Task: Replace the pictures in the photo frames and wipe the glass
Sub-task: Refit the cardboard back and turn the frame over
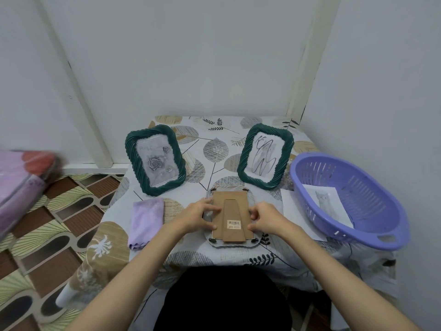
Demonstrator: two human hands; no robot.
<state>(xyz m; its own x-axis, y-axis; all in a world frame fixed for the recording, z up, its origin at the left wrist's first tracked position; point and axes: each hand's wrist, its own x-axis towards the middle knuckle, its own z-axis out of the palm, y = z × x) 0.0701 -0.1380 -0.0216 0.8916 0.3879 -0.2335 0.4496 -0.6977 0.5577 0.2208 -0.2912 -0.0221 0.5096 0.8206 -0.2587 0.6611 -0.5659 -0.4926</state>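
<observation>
A white photo frame lies face down at the table's near middle, brown backing board up. The left hand grips its left edge with curled fingers; the right hand pinches its right edge. A lilac cloth lies just left.

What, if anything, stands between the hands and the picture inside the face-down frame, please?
The brown backing board covers the picture in the face-down frame. Both the left hand and right hand rest at the board's edges. Small dark tabs sit at its corners.
</observation>
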